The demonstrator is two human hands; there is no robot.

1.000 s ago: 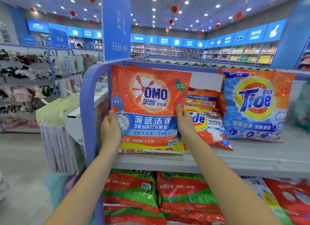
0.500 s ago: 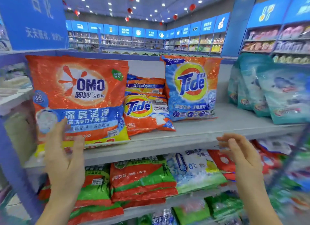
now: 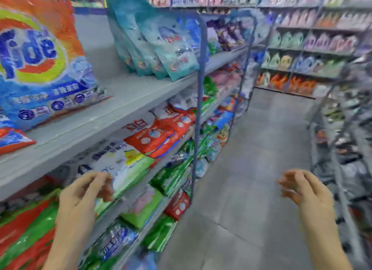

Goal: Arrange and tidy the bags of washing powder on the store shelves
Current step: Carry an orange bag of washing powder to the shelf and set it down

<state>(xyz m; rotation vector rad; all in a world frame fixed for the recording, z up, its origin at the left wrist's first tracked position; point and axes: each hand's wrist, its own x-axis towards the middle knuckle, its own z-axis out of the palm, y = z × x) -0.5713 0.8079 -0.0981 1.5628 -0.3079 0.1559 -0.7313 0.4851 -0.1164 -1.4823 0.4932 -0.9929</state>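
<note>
Head swung right since half a second ago: Tide bag [image 3: 36, 64] now upper left, upright on top shelf [image 3: 136, 100]. Left hand [image 3: 84, 193] lower left, fingers loosely curled, empty, in front of white-and-green bag [image 3: 122, 163]. Teal bags [image 3: 161, 44] lean upper centre, same shelf. Right hand [image 3: 304, 189] lower right, relaxed, empty, over aisle floor [image 3: 251, 159]; hands well apart

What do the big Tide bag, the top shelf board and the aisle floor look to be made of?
Tide bag: probably glossy plastic film, since its printed surface is crinkled and catches bright highlights.
Shelf board: pale grey and matte, possibly painted metal, but blur leaves it open.
Floor: grey tiles with a dull sheen, with straight seam lines showing.
</note>
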